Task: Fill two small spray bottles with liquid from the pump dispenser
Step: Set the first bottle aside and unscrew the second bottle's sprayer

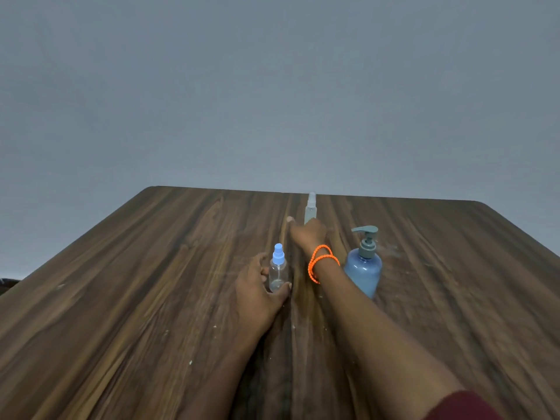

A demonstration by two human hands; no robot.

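Note:
A small clear spray bottle with a blue cap stands upright on the wooden table. My left hand is wrapped around its lower body, thumb in front. Farther back stands a second small spray bottle with a whitish cap, near the table's far edge. My right hand reaches to its base with the thumb spread to the left; whether the fingers grip it is hidden. To the right stands the blue pump dispenser with a grey-green pump head, just beside my right forearm.
The table's far edge runs right behind the whitish-capped bottle, with a plain grey wall beyond. An orange beaded band circles my right wrist. Bare wood lies to the left and to the right of the bottles.

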